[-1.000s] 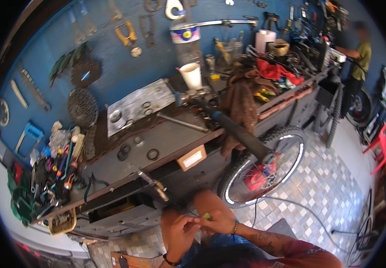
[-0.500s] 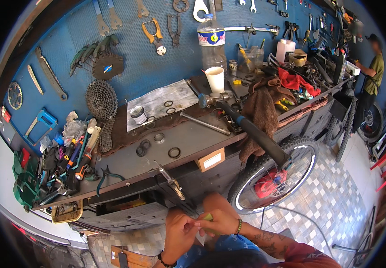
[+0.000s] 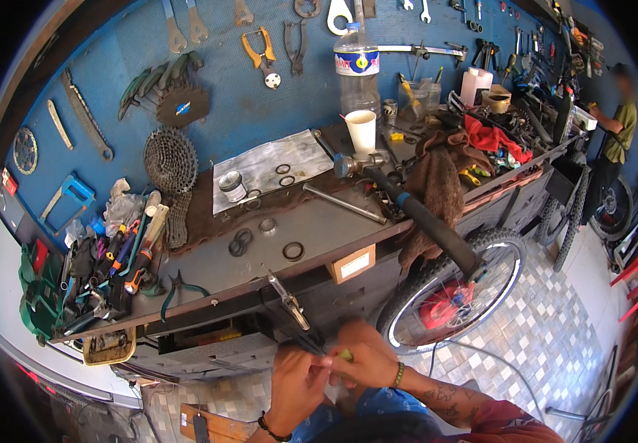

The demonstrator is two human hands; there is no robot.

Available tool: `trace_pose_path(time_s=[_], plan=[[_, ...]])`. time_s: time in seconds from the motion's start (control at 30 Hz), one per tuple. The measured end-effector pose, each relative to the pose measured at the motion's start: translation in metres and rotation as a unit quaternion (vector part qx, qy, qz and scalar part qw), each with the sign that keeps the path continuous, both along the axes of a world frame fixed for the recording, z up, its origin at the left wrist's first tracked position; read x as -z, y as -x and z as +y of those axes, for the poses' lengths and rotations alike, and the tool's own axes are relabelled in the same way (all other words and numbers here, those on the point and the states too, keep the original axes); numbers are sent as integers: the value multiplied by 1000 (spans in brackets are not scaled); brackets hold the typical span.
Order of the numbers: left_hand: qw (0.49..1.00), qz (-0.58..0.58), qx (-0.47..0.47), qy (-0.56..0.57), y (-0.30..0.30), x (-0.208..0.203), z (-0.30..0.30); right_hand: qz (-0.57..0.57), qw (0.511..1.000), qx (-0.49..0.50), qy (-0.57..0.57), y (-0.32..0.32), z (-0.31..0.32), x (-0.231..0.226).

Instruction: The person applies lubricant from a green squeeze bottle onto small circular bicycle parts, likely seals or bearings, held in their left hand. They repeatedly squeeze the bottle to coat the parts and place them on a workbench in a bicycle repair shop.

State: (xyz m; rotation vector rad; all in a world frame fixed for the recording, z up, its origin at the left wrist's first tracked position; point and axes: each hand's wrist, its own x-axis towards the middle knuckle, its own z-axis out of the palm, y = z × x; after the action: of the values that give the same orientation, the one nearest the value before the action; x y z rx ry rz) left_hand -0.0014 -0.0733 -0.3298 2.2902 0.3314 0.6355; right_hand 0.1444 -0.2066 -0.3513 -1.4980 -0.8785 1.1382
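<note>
Low in the head view, below the workbench's front edge [image 3: 260,292], my left hand [image 3: 297,380] and my right hand [image 3: 363,358] meet fingertip to fingertip. Both pinch a small yellow-green part [image 3: 345,356] between them; its shape is too small to tell. A thin dark rod [image 3: 300,341] runs from the hands up toward a metal lever [image 3: 287,299] that sticks out over the bench edge. My right wrist wears a beaded bracelet, my left a dark band.
On the bench lie black rings [image 3: 293,251], a metal bar [image 3: 345,204], pliers [image 3: 175,292], a white cup [image 3: 362,131] and a brown rag [image 3: 437,184]. A long black-handled tool [image 3: 430,225] overhangs a bicycle wheel [image 3: 452,295]. Another person [image 3: 614,140] stands far right.
The view has tilted down and nearer to the bench. My hands stay together on the small part, shifted slightly right in the picture.
</note>
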Motion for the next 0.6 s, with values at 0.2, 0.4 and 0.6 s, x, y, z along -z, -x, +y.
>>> trace_pose_path(time_s=[0.2,0.4,0.6], plan=[[994,-16,-17,-105,0,25,-4,12,991,-8,131,-4,6,26],[986,-41,-39,-158,-5,32,-23,-41,990,54,126,2,3,48],[977,-55,-41,-203,-8,50,-30,-200,974,105,31,5,3,78]])
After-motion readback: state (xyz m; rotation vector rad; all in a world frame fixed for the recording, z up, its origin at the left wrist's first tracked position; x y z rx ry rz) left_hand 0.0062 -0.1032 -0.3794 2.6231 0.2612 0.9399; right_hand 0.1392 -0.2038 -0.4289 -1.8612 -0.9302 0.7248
